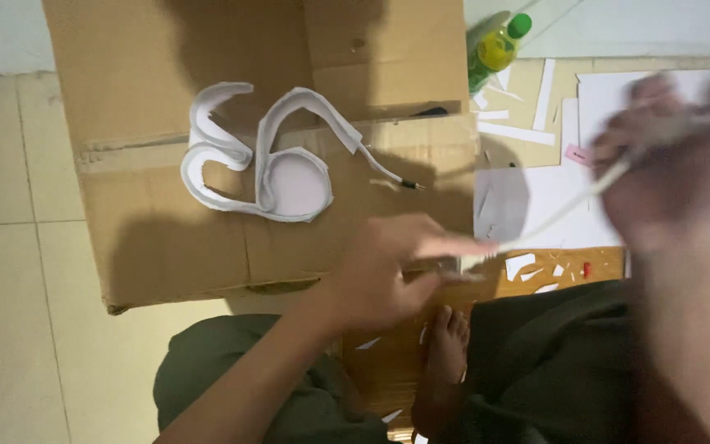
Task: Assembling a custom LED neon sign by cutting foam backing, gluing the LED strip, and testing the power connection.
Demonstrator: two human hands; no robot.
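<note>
I'm seeing both hands pinching one white paper strip [564, 210]: left hand [388, 275] gripping its lower end, blurred right hand [675, 164] closing around the upper end, beside the cardboard's [166, 247] right edge.

Pale square floor tiles [10, 247] with thin grout lines fill the left side. A flattened brown cardboard sheet [166, 247] lies across them under dim, soft light. A green-capped bottle [495, 49] lies beyond its right edge.

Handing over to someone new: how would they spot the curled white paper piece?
Find the big flattened cardboard box on the tiled floor. The curled paper piece stands on edge on its upper middle. Unlike the flat white scraps at right, it forms upright loops.
</note>
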